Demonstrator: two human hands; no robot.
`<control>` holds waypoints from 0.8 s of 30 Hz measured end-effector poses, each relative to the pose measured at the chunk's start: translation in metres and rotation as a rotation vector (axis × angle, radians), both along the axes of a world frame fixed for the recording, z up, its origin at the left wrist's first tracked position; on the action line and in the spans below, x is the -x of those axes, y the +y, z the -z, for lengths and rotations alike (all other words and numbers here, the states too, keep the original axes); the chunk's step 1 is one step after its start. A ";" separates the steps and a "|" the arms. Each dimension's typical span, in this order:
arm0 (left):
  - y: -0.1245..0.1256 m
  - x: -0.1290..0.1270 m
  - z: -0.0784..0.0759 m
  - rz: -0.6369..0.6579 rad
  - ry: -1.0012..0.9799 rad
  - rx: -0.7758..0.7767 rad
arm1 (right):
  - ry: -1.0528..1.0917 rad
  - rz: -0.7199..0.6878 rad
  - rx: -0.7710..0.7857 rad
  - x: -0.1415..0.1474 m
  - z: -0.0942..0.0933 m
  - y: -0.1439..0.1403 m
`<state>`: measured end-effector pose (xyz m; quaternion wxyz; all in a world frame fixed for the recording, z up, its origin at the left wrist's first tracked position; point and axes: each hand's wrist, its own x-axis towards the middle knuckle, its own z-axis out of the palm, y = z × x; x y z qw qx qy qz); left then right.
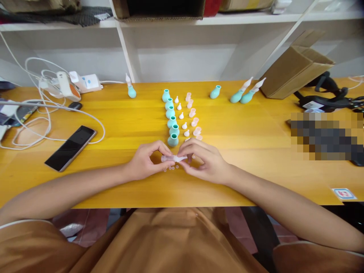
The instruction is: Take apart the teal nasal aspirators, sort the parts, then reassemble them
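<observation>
Pinched in my left hand (145,161) is a translucent plastic connector (165,158). My right hand (209,161) grips a pale pointed nozzle tip (182,159) by its side; the two parts meet end to end between my fingertips. Small clear discs (173,167) lie on the table just below. Beyond my hands runs a column of several teal rubber bulbs (171,122), mouths up. Beside it are a column of small white cone-shaped pieces (181,115) and one of pinkish clear connectors (192,112). My right hand partly hides the nearest pieces.
An assembled bulb aspirator (131,90) stands back left; two more (248,95) lean back right near a lone teal bulb (215,92). On the left lie a phone (71,148) and white cables (104,129). An open cardboard box (292,70) stands at the right, under a white shelf (241,18).
</observation>
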<state>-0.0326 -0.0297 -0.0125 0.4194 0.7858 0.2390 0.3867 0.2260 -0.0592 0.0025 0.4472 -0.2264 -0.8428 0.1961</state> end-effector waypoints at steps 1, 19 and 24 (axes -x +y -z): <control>0.000 0.000 0.000 0.007 -0.006 0.007 | 0.001 0.004 0.003 0.000 0.000 0.000; -0.009 -0.003 -0.010 -0.088 0.056 -0.137 | 0.006 0.063 -0.067 0.004 0.011 -0.001; -0.009 -0.003 -0.010 -0.085 0.078 -0.166 | -0.019 0.056 -0.101 0.003 0.009 -0.002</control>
